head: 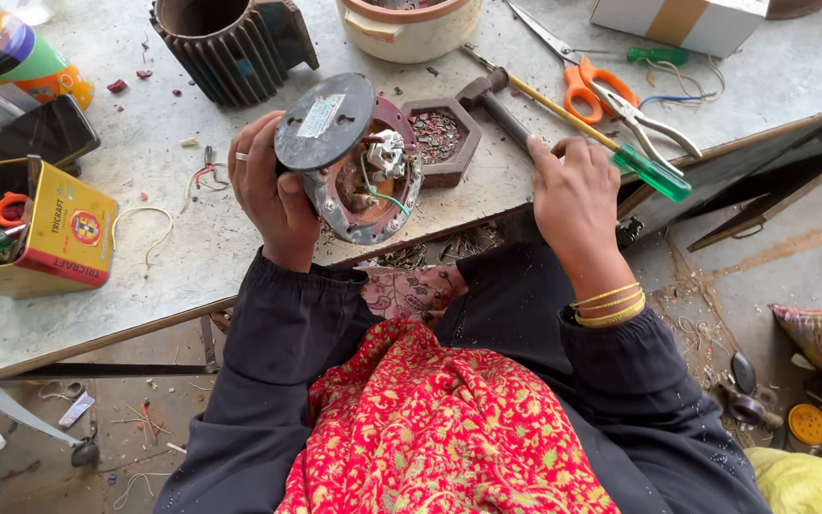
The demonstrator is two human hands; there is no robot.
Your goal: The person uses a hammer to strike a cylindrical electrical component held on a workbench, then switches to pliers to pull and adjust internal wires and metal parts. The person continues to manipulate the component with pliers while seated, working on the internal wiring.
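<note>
Metal motor cover [349, 157], tilted in the left hand [268, 190], could slip onto the surface [192, 238]. Right hand [573, 195], closed round the screwdriver [620, 152], might snag the thin wires [382, 186].

A grey, scuffed tabletop [192, 238] fills the upper frame; on it lie a yellow tin [45, 233] at left, a finned housing [230, 43] at upper centre, a hexagonal tray [441, 138], a hammer [492, 95], orange-handled scissors [577, 76], pliers [654, 124] and a white box [682, 21] at upper right.
</note>
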